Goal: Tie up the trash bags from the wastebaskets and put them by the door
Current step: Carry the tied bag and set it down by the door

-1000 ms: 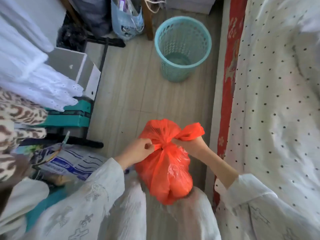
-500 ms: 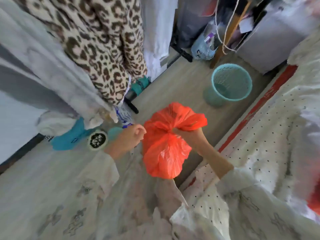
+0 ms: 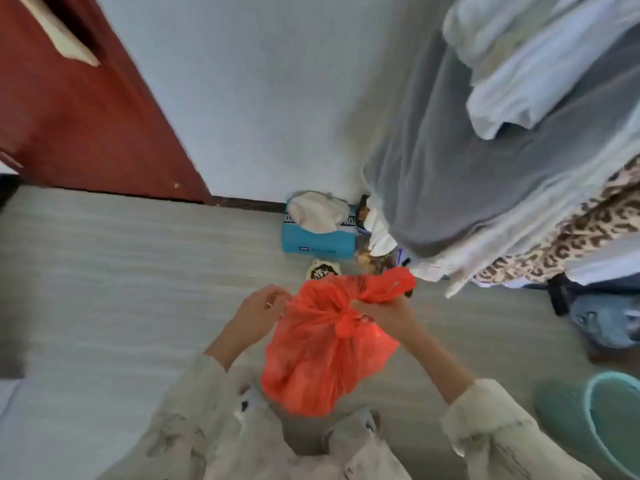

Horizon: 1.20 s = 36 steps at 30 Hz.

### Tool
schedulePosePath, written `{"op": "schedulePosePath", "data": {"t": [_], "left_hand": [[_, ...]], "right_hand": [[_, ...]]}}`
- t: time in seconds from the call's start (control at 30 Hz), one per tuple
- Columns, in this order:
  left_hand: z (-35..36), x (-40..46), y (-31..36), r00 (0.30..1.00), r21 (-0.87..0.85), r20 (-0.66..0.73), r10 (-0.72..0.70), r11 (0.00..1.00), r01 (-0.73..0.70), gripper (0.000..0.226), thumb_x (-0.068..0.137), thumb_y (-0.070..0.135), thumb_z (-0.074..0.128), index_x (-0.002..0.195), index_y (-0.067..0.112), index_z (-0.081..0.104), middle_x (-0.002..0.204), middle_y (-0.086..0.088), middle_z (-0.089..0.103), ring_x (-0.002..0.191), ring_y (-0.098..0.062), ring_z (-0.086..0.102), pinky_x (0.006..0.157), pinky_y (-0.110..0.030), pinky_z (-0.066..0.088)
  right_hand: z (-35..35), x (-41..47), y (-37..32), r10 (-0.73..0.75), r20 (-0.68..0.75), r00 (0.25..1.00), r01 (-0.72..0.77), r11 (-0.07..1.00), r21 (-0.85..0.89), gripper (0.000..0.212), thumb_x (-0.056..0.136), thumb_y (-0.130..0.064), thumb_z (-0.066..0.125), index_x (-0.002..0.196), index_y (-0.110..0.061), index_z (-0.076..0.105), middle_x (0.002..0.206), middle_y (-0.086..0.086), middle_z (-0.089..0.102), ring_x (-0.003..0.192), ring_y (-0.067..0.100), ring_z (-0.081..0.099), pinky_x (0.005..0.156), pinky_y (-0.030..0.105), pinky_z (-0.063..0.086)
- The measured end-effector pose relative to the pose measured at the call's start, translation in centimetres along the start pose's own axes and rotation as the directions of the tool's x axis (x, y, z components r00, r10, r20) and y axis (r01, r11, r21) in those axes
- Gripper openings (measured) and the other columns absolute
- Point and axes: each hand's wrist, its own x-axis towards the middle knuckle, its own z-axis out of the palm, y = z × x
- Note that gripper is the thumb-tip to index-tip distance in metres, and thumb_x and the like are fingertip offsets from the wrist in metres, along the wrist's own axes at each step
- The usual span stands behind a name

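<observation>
With the right hand gripping the orange trash bag at its knot and the left hand's fingers loosely curled beside it, pinching nothing I can make out, carry it low toward the red door.

A: Head view, quick. Orange trash bag hangs mid-frame, neck twisted into a knot. Right hand grips the gathered top at the knot; a flap of plastic sticks up past it.

B: Left hand?

A: Just beside the bag's left edge, fingers curled. Possibly pinching a bit of film, but it's blurred, so I can't tell.

B: Surroundings?

A: Dark red door top left, pale wall beside it, grey wood-look floor. Blue tissue box against the wall. Hanging clothes on the right, one leopard-print garment. Teal wastebasket at the bottom right corner, well apart from the bag.
</observation>
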Motion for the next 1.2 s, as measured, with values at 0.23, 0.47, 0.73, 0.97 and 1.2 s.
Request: {"op": "schedulePosePath", "data": {"t": [0.23, 0.47, 0.73, 0.97, 1.2], "left_hand": [[-19.3, -4.1, -9.0, 0.953, -0.149, -0.292, -0.085, 0.988, 0.042, 0.019, 0.092, 0.012, 0.043, 0.081, 0.023, 0.056, 0.071, 0.005, 0.062, 0.049, 0.006, 0.056, 0.054, -0.011, 0.042], [-33.2, -7.3, -17.7, 0.829, -0.296, -0.498, -0.254, 0.949, 0.113, 0.022, 0.093, 0.009, 0.039, 0.083, 0.018, 0.057, 0.07, 0.004, 0.062, 0.046, 0.007, 0.056, 0.049, -0.004, 0.041], [-47.1, -5.7, -24.6, 0.707, -0.439, -0.598, -0.377, 0.892, 0.106, 0.035, 0.091, 0.003, 0.035, 0.074, 0.027, 0.055, 0.068, 0.004, 0.061, 0.046, 0.006, 0.056, 0.052, -0.011, 0.043], [-63.4, -0.8, -31.8, 0.537, -0.53, -0.677, -0.503, 0.84, 0.118, 0.031, 0.092, 0.006, 0.037, 0.075, 0.025, 0.056, 0.069, 0.004, 0.06, 0.045, 0.005, 0.055, 0.055, -0.018, 0.043], [-77.3, 2.7, -35.4, 0.478, -0.583, -0.676, -0.56, 0.804, 0.117, 0.034, 0.092, 0.007, 0.037, 0.073, 0.03, 0.056, 0.069, 0.005, 0.061, 0.046, 0.005, 0.055, 0.059, -0.019, 0.043]], "right_hand": [[16.0, 2.6, -16.0, -0.162, 0.169, 0.972, 0.185, 0.974, -0.13, 0.017, 0.073, -0.02, 0.075, 0.074, -0.005, 0.068, 0.082, 0.018, 0.071, 0.083, 0.035, 0.066, 0.084, 0.049, 0.052], [30.7, 4.0, -29.8, -0.244, 0.318, 0.916, 0.286, 0.954, -0.09, 0.018, 0.071, -0.014, 0.077, 0.062, -0.022, 0.063, 0.08, 0.012, 0.069, 0.083, 0.03, 0.065, 0.087, 0.049, 0.053], [47.6, 8.2, -43.7, -0.331, 0.532, 0.779, 0.417, 0.908, -0.045, 0.012, 0.074, -0.009, 0.074, 0.065, -0.013, 0.067, 0.063, 0.002, 0.066, 0.053, 0.007, 0.062, 0.061, 0.027, 0.05], [64.1, 14.9, -55.5, -0.242, 0.678, 0.694, 0.416, 0.903, -0.104, 0.016, 0.073, -0.011, 0.075, 0.061, -0.015, 0.065, 0.06, 0.006, 0.066, 0.055, 0.016, 0.06, 0.066, 0.03, 0.051], [76.0, 20.0, -68.1, -0.222, 0.729, 0.647, 0.44, 0.89, -0.12, 0.012, 0.075, -0.009, 0.073, 0.067, -0.011, 0.065, 0.06, 0.003, 0.065, 0.047, 0.007, 0.06, 0.058, 0.018, 0.05]]}}
